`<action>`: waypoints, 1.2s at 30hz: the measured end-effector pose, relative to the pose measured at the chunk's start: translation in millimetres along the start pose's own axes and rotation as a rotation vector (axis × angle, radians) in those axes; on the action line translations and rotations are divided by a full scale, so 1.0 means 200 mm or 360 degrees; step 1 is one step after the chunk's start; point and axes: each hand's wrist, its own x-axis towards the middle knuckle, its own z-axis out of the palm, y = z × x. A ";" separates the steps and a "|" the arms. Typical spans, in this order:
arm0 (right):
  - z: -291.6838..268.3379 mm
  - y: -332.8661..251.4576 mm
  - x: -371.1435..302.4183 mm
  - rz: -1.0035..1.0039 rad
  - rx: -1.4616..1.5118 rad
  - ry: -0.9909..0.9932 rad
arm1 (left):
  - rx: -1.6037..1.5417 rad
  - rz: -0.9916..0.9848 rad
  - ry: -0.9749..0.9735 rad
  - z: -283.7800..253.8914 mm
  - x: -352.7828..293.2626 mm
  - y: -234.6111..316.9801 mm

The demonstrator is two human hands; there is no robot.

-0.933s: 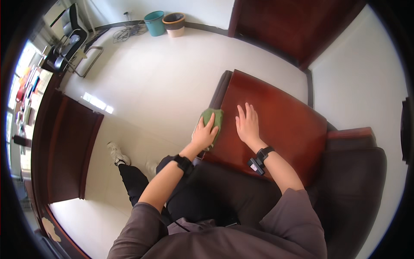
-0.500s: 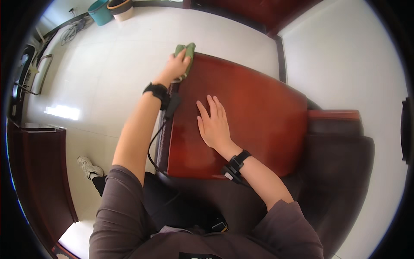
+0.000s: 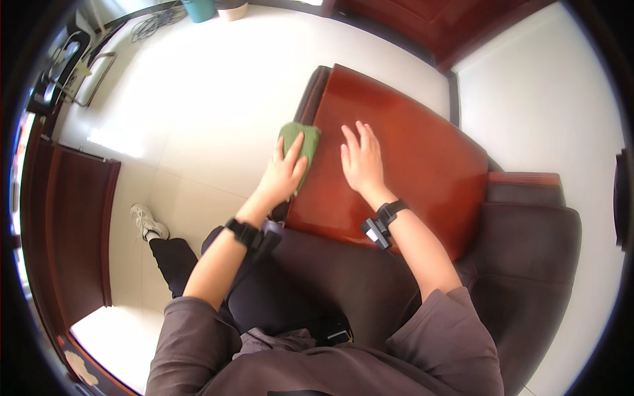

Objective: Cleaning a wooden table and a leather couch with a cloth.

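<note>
A green cloth (image 3: 295, 134) is pressed by my left hand (image 3: 284, 173) against the left edge of a glossy reddish-brown wooden top (image 3: 409, 152). The fingers lie over the folded cloth, and part of it is hidden under the palm. My right hand (image 3: 364, 162) is open over the wooden top, fingers stretched out and pointing away, with nothing in it. Black straps with small devices circle both wrists. Below the top's left side shows a dark brown side panel (image 3: 310, 96).
A dark leather seat (image 3: 330, 257) borders the near side of the wooden top, and a dark backrest (image 3: 528, 251) the right. At left stands a dark wooden cabinet (image 3: 82, 224). Teal and pale buckets (image 3: 199, 9) and coiled cables (image 3: 155, 25) are on the far floor.
My left hand has drawn the cloth nearer along the left edge, from the far corner. My right hand stays open over the wooden top. The whole view has shifted.
</note>
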 end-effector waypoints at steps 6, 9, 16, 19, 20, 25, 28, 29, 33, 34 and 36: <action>0.01 0.00 0.02 -0.0028 0.0000 -0.0027 | 0.0286 -0.0036 0.0052 -0.11 -0.49 0.16; 0.02 0.01 0.03 -0.0064 -0.0025 -0.0086 | 0.0252 -0.0042 -0.0032 -0.15 -0.50 0.16; -0.04 0.02 0.00 0.0009 -0.0077 -0.0275 | -0.0048 -0.0096 -0.0478 -0.22 -0.28 0.12; -0.08 0.01 0.01 0.0068 -0.0071 -0.0386 | -0.0247 0.0071 -0.0576 -0.18 -0.04 0.04; -0.08 0.00 0.01 0.0072 -0.0055 -0.0411 | -0.0285 0.0096 -0.0550 -0.17 0.06 0.02; -0.11 -0.05 0.01 0.0078 0.0010 -0.0552 | -0.0720 0.0044 -0.0460 -0.09 0.53 -0.15; -0.13 -0.04 0.00 0.0106 -0.0012 -0.0588 | -0.0930 -0.0075 -0.0550 -0.05 0.69 -0.23; -0.16 -0.04 0.00 0.0107 -0.0039 -0.0610 | -0.1079 -0.0087 -0.0654 -0.04 0.71 -0.25; -0.19 -0.01 -0.05 0.0141 -0.0019 -0.0650 | -0.0982 -0.0348 -0.0999 0.18 0.77 -0.50; -0.20 0.02 -0.07 0.0166 -0.0023 -0.0691 | -0.0730 -0.0021 -0.1025 0.25 0.80 -0.62; -0.21 0.02 -0.08 0.0197 0.0042 -0.0681 | -0.0795 -0.0302 -0.0950 0.40 0.80 -0.78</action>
